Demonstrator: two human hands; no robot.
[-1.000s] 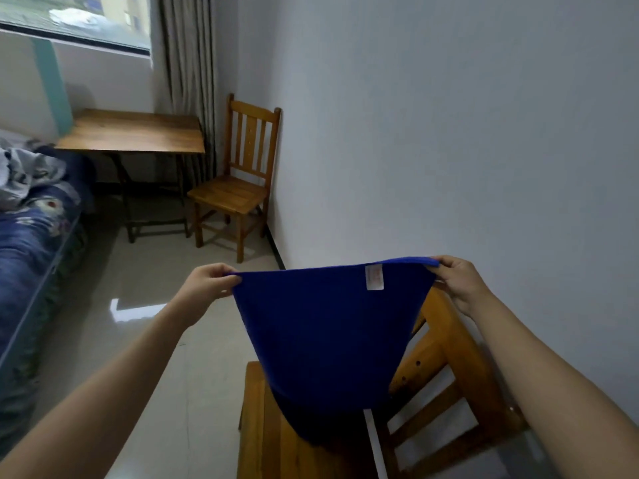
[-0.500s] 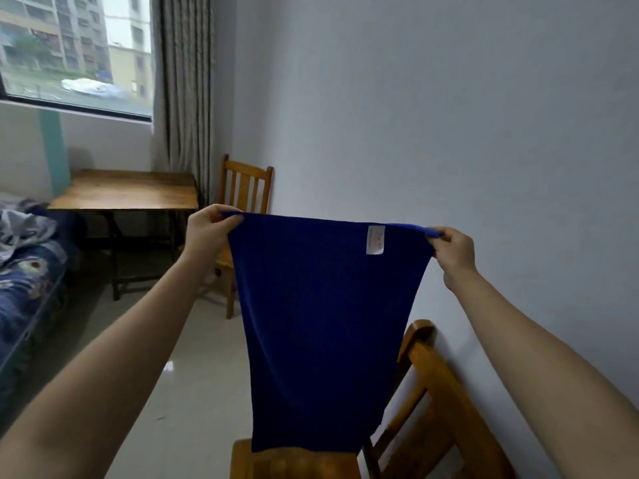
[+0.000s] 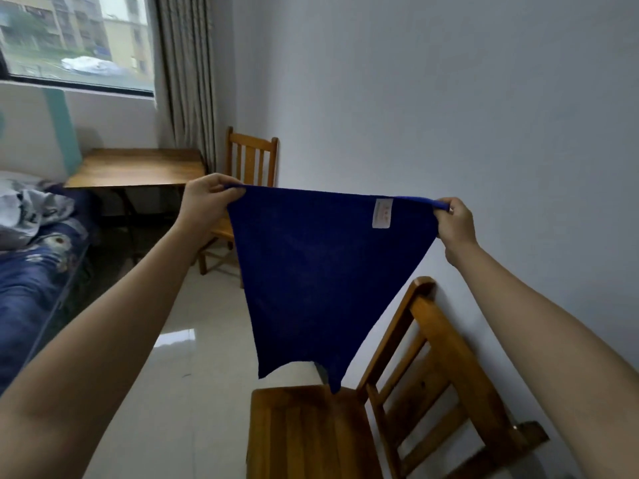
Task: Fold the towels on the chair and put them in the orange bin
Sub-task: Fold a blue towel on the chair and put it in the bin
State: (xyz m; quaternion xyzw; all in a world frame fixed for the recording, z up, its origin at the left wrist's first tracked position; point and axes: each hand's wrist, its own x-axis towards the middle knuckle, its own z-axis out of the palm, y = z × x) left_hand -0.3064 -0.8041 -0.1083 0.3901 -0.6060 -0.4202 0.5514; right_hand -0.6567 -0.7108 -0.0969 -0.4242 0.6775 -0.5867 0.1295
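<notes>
Pinched at both top corners and hanging in the air: dark blue terry-cloth towel (image 3: 325, 271), above and just in front of the near wooden slatted chair (image 3: 311, 433). Left hand (image 3: 207, 205) curled round the left corner, right hand (image 3: 454, 226) clenched on the right corner, close to a small white sewn label (image 3: 382, 213). Top edge taut and roughly level between the two fists, so long axis side to side; cloth narrowing downward to two loose lower corners, the lower one just over the rear of the seat, touching or not impossible to tell. Both hands about equally far out, neither clearly nearer. Probably next: carrying one corner across to the other to halve the width, with the flat plank seat directly below as a likely folding surface. Around: glossy pale tiled floor (image 3: 193, 392), plain grey-white wall (image 3: 449, 98) close on the right, second wooden chair (image 3: 250, 157) beside a wooden table (image 3: 138, 167) under the window, bed with blue patterned cover (image 3: 31, 278) at left. No orange bin in view.
</notes>
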